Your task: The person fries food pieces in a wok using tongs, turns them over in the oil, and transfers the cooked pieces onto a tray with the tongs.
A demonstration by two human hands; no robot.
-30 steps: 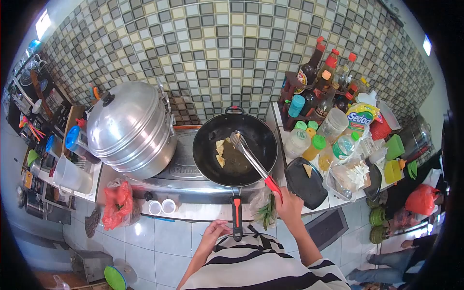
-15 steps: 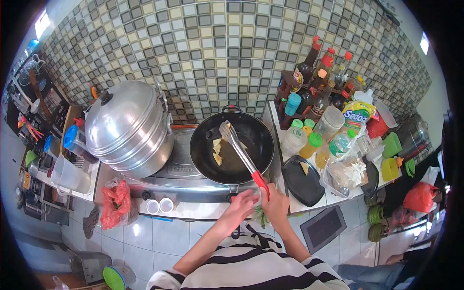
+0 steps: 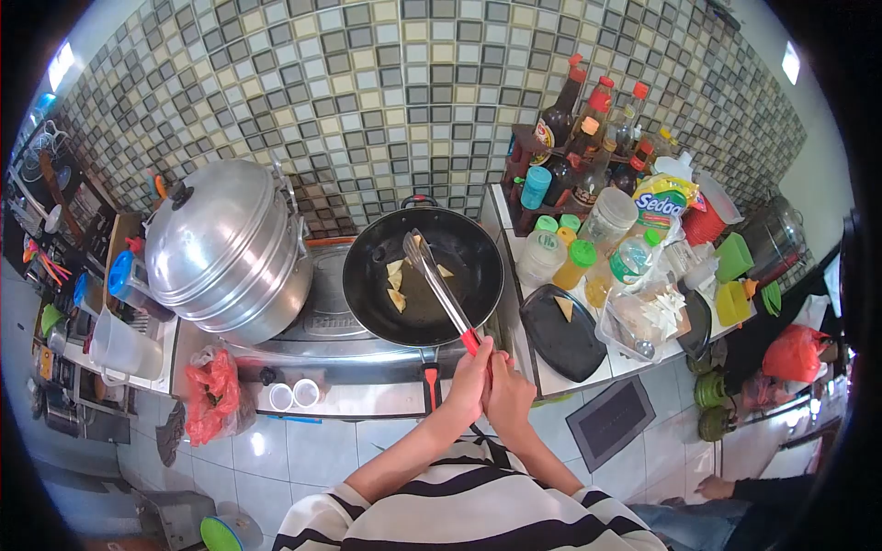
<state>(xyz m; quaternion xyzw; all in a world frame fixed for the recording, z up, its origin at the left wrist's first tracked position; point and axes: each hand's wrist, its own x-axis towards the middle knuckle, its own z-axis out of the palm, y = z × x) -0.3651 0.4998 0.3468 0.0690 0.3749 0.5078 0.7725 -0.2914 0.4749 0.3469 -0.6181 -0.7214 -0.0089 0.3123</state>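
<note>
My left hand (image 3: 469,378) and my right hand (image 3: 508,389) are side by side, closed round the red handle of metal tongs (image 3: 443,292). The tongs slant up and left into a black wok (image 3: 473,253), their tips near its far side. Several pale, folded, triangular food pieces (image 3: 396,300) lie in the wok, and one is partly hidden by the tips. The wok's red and black handle (image 3: 431,387) points towards me, just left of my left hand. On the right, a black tray (image 3: 562,342) bears one similar piece.
A tall metal steamer (image 3: 230,248) stands on the stove to the left. Sauce bottles (image 3: 560,119), spice jars (image 3: 542,257) and a plastic food container (image 3: 643,326) crowd the right counter. White cups (image 3: 294,395) sit at the front edge. Another person's hand (image 3: 715,488) shows at lower right.
My left hand has come up and closed on the tongs beside my right hand. The wok's handle has come into sight, and the view has shifted slightly. Another person's hand now shows at lower right.
</note>
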